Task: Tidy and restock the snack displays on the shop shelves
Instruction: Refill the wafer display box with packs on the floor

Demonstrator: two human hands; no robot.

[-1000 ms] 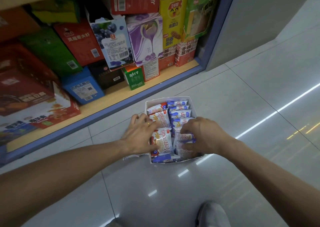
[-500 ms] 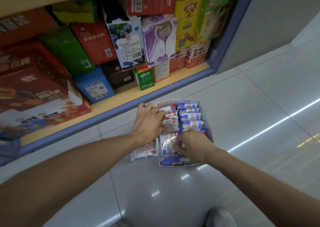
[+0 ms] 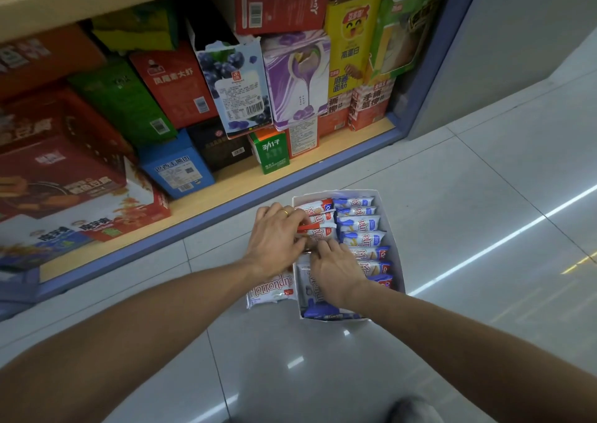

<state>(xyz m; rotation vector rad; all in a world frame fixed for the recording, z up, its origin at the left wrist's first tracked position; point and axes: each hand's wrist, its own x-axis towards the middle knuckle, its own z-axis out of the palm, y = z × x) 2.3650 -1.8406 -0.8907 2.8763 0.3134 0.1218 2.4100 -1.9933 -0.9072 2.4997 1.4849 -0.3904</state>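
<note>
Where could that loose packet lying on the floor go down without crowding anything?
Bare floor tiles lie right of the white display box and in front of it. The wooden shelf lip before the blue box is free. Inside the display box it is packed.

Bare forearms, a gold ring (image 3: 284, 212) on the left hand (image 3: 277, 238), perhaps a grey shoe (image 3: 410, 409).

1. Pale glossy floor tiles (image 3: 452, 196) with thin grout lines fill the lower view.
2. A bright streak of reflected ceiling light (image 3: 504, 241) crosses the tiles at right.
3. A wooden bottom shelf (image 3: 226, 193) has a blue-grey front edge.
4. A plain grey wall panel (image 3: 517, 35) stands upper right.
</note>
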